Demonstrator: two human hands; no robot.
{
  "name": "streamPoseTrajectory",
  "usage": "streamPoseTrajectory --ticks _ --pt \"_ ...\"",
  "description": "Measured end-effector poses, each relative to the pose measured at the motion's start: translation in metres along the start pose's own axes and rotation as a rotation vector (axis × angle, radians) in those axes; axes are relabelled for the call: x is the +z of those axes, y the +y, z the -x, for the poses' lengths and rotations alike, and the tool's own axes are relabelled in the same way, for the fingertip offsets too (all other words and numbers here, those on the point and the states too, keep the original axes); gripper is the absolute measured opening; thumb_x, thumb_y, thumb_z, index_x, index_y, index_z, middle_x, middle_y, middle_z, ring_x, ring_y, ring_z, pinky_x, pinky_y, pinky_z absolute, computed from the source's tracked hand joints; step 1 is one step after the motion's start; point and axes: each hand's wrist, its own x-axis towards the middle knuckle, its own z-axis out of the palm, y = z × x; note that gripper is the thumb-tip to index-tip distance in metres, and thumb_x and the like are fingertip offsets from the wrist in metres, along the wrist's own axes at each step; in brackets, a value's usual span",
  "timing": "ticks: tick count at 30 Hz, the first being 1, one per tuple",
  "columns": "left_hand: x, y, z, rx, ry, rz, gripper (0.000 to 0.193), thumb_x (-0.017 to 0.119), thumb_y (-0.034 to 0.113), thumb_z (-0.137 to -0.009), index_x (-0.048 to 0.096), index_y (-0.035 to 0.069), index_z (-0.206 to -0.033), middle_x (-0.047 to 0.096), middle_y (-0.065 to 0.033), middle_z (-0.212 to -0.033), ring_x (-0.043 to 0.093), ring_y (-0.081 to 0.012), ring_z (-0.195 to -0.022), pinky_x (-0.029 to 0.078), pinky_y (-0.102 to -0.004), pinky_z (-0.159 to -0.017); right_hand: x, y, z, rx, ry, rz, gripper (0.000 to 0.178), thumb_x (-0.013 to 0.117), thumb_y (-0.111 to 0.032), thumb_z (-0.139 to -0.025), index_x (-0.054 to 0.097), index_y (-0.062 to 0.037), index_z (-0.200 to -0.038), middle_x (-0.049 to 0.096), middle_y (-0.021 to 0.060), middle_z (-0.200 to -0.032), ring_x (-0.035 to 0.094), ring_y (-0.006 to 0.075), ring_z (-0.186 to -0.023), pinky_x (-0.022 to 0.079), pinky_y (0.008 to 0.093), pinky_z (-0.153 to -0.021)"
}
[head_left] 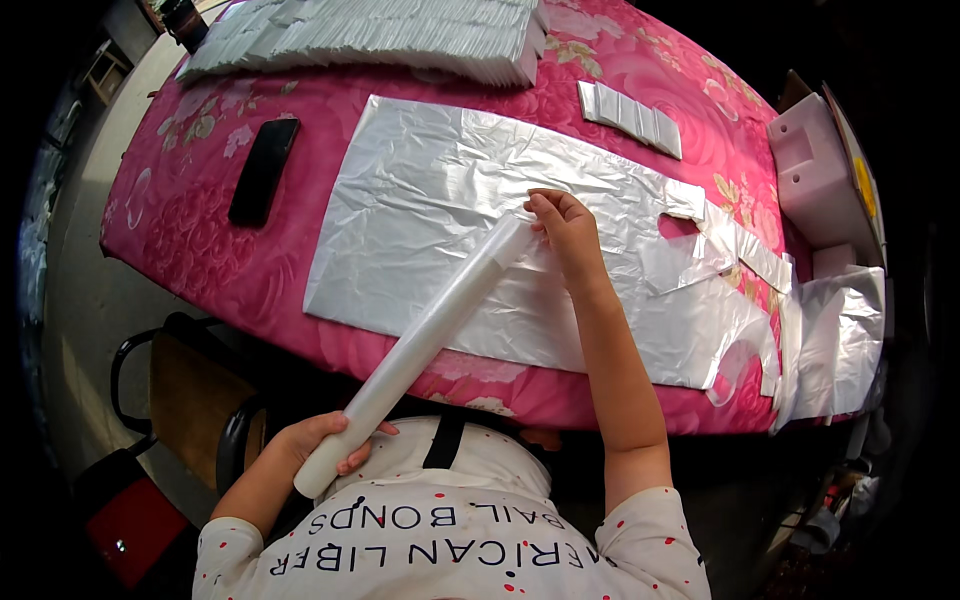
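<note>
Two hands (568, 225), one roll (415, 345), one phone (264, 172), perhaps two chairs (195, 400).

A white plastic roll (420, 346) is held slantwise mid-frame, its lower end gripped by the left hand (322, 438) at lower left and its upper end met by the right hand (568, 228) above a flat silvery bag (410, 205), spread on a pink floral tablecloth (195, 215) with a black phone (264, 172) laid at upper left.
</note>
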Motion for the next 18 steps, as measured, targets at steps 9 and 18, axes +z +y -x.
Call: streamPoseTrajectory --ticks 9,18 --pt "-0.011 -0.007 0.000 -0.009 -0.084 0.076 0.079 0.062 0.047 -0.073 0.040 -0.009 -0.125 0.053 -0.0095 -0.062 0.053 -0.0131 -0.049 0.044 -0.0218 -0.045 -0.006 -0.012 0.004 0.249 -0.312 0.153 0.023 0.064 -0.027 -0.082 0.062 -0.0047 -0.086 0.055 -0.0034 -0.072 0.047 0.0028 -0.059 0.036 0.0171 -0.052" --pt "-0.008 0.007 0.003 0.001 -0.073 -0.114 0.078 0.071 0.040 -0.068 0.043 -0.009 -0.121 0.055 -0.0083 -0.067 0.054 -0.0123 -0.054 0.047 -0.0213 -0.057 -0.032 -0.002 -0.001 0.027 -0.147 0.210 0.018 0.063 -0.018 -0.083 0.062 -0.0007 -0.078 0.056 -0.0010 -0.064 0.048 0.0049 -0.058 0.038 0.0204 -0.051"
